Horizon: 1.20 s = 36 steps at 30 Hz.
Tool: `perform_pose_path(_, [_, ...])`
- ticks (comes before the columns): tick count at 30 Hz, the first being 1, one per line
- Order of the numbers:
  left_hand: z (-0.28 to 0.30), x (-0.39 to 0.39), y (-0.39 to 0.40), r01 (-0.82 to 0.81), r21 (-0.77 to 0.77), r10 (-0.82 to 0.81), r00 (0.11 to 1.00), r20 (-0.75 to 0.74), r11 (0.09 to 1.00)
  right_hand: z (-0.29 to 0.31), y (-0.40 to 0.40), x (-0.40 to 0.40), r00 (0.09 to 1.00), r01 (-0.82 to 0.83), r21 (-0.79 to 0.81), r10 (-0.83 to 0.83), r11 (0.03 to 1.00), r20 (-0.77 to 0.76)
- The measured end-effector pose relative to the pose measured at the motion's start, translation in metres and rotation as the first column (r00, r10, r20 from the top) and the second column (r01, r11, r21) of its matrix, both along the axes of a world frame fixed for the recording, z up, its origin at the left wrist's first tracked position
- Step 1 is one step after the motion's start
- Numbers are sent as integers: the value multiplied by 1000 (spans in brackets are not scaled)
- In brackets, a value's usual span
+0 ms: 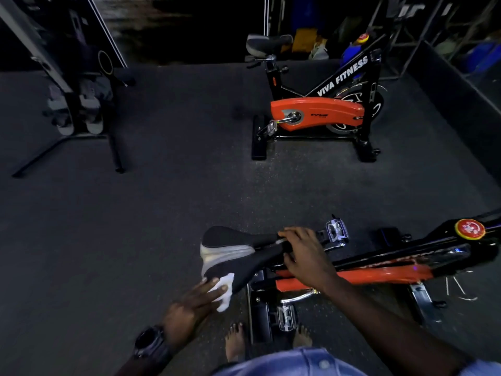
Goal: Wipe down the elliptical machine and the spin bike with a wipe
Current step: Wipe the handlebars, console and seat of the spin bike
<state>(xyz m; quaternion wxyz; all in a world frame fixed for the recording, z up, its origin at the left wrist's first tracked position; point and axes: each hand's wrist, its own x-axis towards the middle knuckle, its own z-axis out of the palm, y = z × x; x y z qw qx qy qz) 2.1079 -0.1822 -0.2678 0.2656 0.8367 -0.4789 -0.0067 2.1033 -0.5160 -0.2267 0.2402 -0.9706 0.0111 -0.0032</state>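
Observation:
A black and orange spin bike (379, 267) stands right below me. Its black and grey saddle (230, 251) points left. My left hand (195, 302) presses a white wipe (225, 290) against the near rear edge of the saddle. My right hand (303, 253) grips the saddle's narrow nose, fingers wrapped over it. The elliptical machine (73, 85) stands at the far left, dark, with grey foot plates.
A second orange spin bike (317, 104) marked VIVA FITNESS stands further ahead. Dark rubber floor (162, 199) lies between the machines. My bare feet (235, 340) stand beside the near bike's rear base. A low dark wall (455, 104) and stored clutter run along the right.

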Motion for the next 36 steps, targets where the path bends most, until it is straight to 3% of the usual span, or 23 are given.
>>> perform_pose_path(3, [4, 0, 8, -114, -1, 114, 992, -47, 994, 1, -1, 1, 998, -64, -105, 66, 992, 8])
perform_pose_path(8, [7, -14, -10, -275, -144, 268, 961, -68, 950, -2, 10, 3, 974, -212, -286, 224, 934, 10])
perform_pose_path(12, [6, -20, -32, -362, -184, 346, 931, -113, 914, -3, 23, 8, 983, -178, -275, 184, 945, -4])
perform_pose_path(17, [10, -1, -42, -323, -155, 320, 946, -41, 934, -6, 14, 4, 982, -182, -242, 188, 953, 2])
perform_pose_path(21, [5, 26, -11, -504, -174, 510, 860, -12, 846, -3, 13, 3, 981, -187, -233, 192, 954, -3])
perform_pose_path(25, [8, 29, -33, -686, -183, 672, 727, -142, 704, -2, 14, 3, 984, -177, -197, 180, 964, -2])
perform_pose_path(26, [9, 24, -45, -662, -208, 650, 748, -135, 720, -3, 14, 3, 983, -179, -190, 182, 965, -1])
perform_pose_path(29, [9, 6, -83, -405, -176, 407, 913, -25, 897, -4, 10, 2, 981, -190, -164, 193, 968, 1])
perform_pose_path(31, [10, 11, -83, -307, -135, 312, 950, 15, 942, -3, 8, 3, 981, -194, -142, 195, 971, -2])
perform_pose_path(36, [18, 37, -14, -567, -121, 564, 824, -57, 815, -6, 1, 4, 974, -225, -88, 224, 970, -21])
